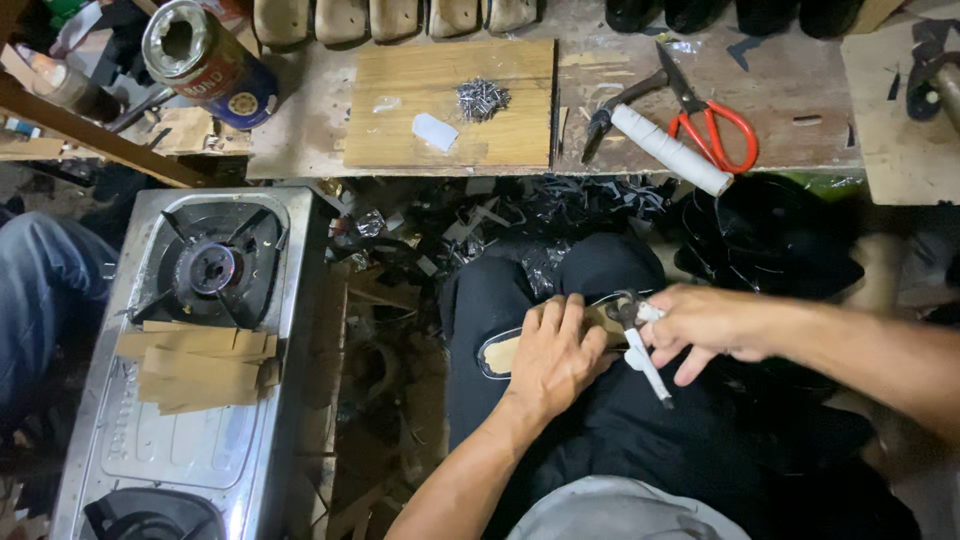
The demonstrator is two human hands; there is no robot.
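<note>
My left hand presses down on a shoe lying sole-up across my lap; its tan insole shows inside a black rim. My right hand grips pincers with white-wrapped handles, their jaws at the shoe's edge just right of my left fingers. Most of the shoe is hidden under my left hand.
A workbench ahead holds a wooden board with a pile of small nails, a white-handled hammer, red-handled scissors and a tin can. A steel gas stove with cardboard strips stands at left. Black scraps litter the floor.
</note>
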